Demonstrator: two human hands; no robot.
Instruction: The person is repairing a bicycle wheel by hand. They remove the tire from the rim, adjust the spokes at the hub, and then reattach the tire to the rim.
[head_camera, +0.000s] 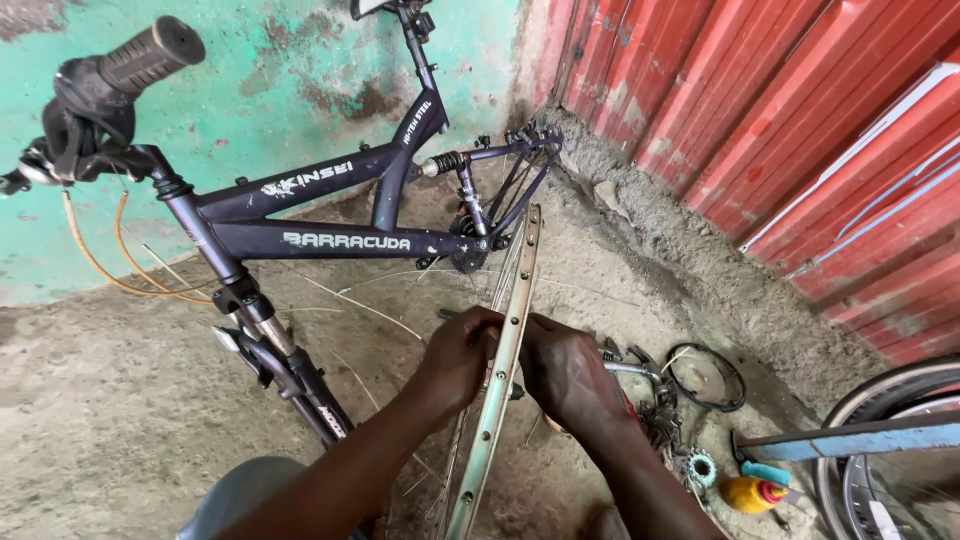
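Both hands, left hand (462, 352) and right hand (563, 366), grip the wheel rim (510, 330), fingertips hidden.

Bare metal wheel rim (505, 360): silver-grey, tyreless, row of spoke holes along inner face, thin spokes attached. Stands upright on edge, seen edge-on, above concrete floor, before dark bicycle frame.

This is a rough, informal bicycle repair spot. A wheelless dark bicycle frame (330, 215) stands on the bare dirt-and-concrete floor (120, 400) against a peeling green wall (280, 70) and red corrugated metal sheeting (790, 110). Loose sprockets and parts (680, 440), a bare wheel rim (505, 370) and another wheel (890, 450) lie about.
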